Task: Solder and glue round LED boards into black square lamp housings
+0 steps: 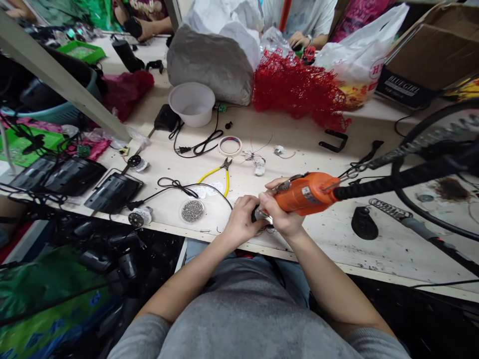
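My right hand [282, 214] is wrapped round an orange electric screwdriver [309, 192], which tilts down to the left. My left hand [241, 218] is closed on a small black part [255, 213] at the table's front edge. The screwdriver's tip meets that part between my hands, but the exact contact is hidden by my fingers. A black power cord [175, 187] runs toward my left hand. Left of it stand a round dish of small screws [192, 211] and yellow-handled cutting pliers [226, 164]. Small motors with thin wires [259, 167] lie beyond my hands.
A tape roll [221, 151], a white bowl [191, 102] and red netting [295, 85] are farther back. Black housings [114, 192] lie left. The screwdriver's thick black cable [374, 187] and a soldering iron [426, 232] occupy the right. Other people's hands [299, 40] are across the table.
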Action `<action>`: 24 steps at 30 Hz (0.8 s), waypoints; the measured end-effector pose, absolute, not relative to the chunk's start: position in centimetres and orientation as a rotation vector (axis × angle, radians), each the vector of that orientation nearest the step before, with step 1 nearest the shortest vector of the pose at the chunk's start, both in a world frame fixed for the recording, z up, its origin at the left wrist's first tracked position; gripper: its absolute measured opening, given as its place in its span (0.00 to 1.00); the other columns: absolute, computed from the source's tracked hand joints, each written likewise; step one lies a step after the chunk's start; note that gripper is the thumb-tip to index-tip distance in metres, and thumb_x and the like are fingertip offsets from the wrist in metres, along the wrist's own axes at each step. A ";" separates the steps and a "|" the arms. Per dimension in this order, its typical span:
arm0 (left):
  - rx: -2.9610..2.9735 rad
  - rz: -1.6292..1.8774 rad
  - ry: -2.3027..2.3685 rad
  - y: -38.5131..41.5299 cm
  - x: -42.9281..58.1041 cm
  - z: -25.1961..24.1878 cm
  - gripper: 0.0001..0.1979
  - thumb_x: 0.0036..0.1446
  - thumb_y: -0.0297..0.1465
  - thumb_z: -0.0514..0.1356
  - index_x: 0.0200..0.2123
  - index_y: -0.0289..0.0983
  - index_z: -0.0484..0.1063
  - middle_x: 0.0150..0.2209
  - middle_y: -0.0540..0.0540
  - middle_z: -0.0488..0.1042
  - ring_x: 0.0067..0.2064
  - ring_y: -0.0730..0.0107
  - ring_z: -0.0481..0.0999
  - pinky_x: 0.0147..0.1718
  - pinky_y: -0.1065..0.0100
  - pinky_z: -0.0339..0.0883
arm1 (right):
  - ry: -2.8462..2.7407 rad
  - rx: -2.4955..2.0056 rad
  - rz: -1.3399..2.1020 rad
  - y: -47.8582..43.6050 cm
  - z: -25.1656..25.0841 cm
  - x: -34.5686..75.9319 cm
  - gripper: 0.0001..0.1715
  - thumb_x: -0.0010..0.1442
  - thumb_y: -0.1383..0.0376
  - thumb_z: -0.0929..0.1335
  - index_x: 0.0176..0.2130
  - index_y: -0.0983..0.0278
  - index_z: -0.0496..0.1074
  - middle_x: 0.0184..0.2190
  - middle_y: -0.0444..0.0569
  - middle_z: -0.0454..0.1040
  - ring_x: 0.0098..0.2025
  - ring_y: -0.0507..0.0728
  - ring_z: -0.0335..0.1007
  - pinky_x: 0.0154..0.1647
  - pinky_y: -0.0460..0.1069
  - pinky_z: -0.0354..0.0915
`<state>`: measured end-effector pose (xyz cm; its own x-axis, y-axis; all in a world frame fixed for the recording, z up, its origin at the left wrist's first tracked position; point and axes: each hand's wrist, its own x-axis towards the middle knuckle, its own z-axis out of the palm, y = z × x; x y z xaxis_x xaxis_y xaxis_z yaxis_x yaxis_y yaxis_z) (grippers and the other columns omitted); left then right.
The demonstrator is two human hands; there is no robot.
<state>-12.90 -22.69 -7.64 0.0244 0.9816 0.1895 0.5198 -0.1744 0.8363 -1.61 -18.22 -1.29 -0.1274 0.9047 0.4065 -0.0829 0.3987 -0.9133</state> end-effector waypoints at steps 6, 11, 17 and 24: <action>1.821 1.023 1.574 -22.4 -13.1 -7.7 0.19 0.49 0.29 0.69 0.46 0.40 0.74 0.44 0.44 0.76 0.49 0.53 0.74 0.50 0.54 0.70 | -1.388 -0.778 1.051 -18.3 -0.7 -1.8 0.14 0.54 0.62 0.75 0.40 0.61 0.72 0.24 0.40 0.69 0.25 0.52 0.69 0.31 0.51 0.72; 1.825 0.973 1.566 -22.1 -13.3 -7.6 0.22 0.49 0.29 0.68 0.49 0.39 0.73 0.45 0.43 0.76 0.50 0.53 0.75 0.49 0.53 0.70 | -1.345 -0.773 1.116 -18.0 -0.9 -2.3 0.17 0.50 0.60 0.77 0.36 0.60 0.70 0.24 0.39 0.70 0.25 0.52 0.70 0.32 0.51 0.73; 1.825 0.963 1.587 -22.2 -13.3 -7.2 0.22 0.49 0.30 0.71 0.48 0.38 0.75 0.44 0.44 0.76 0.48 0.56 0.75 0.49 0.55 0.70 | -1.284 -0.763 1.144 -17.8 0.2 -1.9 0.17 0.51 0.59 0.77 0.38 0.62 0.71 0.21 0.37 0.69 0.19 0.50 0.66 0.23 0.48 0.67; 1.966 0.991 1.608 -22.5 -13.0 -6.8 0.21 0.51 0.31 0.73 0.48 0.39 0.76 0.47 0.44 0.76 0.50 0.57 0.73 0.52 0.55 0.68 | -1.185 -0.689 1.077 -18.7 1.6 1.9 0.14 0.56 0.61 0.76 0.40 0.59 0.71 0.20 0.35 0.67 0.16 0.49 0.63 0.18 0.47 0.63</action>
<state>-13.05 -22.47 -6.85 0.0810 0.9611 0.2642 0.6679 -0.2491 0.7014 1.88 -18.73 1.61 0.0111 0.9234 0.3837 -0.2938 0.3698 -0.8814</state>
